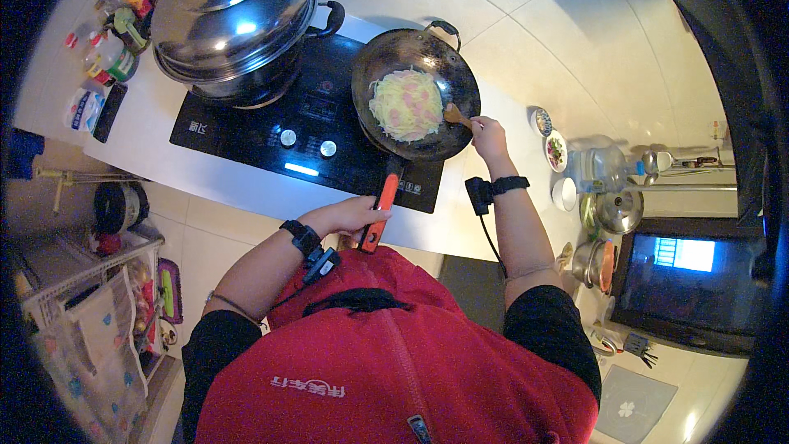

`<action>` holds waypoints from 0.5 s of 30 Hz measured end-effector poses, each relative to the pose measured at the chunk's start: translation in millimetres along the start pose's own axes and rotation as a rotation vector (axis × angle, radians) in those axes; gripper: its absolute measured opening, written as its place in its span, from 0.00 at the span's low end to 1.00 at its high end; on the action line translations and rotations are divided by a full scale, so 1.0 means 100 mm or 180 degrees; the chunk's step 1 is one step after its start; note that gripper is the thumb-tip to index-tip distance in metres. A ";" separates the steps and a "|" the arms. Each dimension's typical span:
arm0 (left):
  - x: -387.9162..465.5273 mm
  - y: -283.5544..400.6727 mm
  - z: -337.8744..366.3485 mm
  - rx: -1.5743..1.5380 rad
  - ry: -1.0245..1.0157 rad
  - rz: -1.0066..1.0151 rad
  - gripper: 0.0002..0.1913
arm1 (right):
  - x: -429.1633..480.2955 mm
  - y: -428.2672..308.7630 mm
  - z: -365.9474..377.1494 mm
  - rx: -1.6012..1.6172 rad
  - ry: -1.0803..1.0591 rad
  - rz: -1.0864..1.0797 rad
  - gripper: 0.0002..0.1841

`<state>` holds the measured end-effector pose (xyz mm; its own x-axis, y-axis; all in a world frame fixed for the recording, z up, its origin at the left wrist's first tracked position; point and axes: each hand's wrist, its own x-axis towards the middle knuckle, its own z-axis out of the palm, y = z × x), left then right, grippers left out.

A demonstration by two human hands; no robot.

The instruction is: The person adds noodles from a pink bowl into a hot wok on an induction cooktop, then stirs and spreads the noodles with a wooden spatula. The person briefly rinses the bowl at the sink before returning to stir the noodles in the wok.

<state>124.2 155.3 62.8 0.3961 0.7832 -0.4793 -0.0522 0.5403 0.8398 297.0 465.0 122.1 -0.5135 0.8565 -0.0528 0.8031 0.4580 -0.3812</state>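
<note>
My left hand (352,217) is wrapped around the red and black handle (384,206) of a wok (394,52). The wok sits on the right side of a black two-burner cooktop (246,145). Pale shredded food with pink slices (407,105) lies in its middle. In my right hand (490,139) is a wooden spatula (457,115); its blade reaches over the wok's right inner side, against the edge of the food. Whether the blade's tip goes under the shreds cannot be seen.
A large lidded steel pot (237,31) fills the left burner. Bottles (117,55) and a dark phone-like slab (111,112) are to its left. Along the right stand small bowls (563,193), a plate of chopped food (555,151), a big water jug (598,169) and a pot lid (619,208).
</note>
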 end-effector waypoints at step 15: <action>-0.08 0.12 -0.01 0.0291 -0.0039 0.0118 0.20 | -0.89 -0.44 -0.08 -0.0458 0.0299 -0.1287 0.15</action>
<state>119.0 155.8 76.6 0.4066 0.7981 -0.4447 0.0165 0.4803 0.8770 310.0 370.8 150.9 -0.7708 0.6164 0.1608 0.5805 0.7836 -0.2212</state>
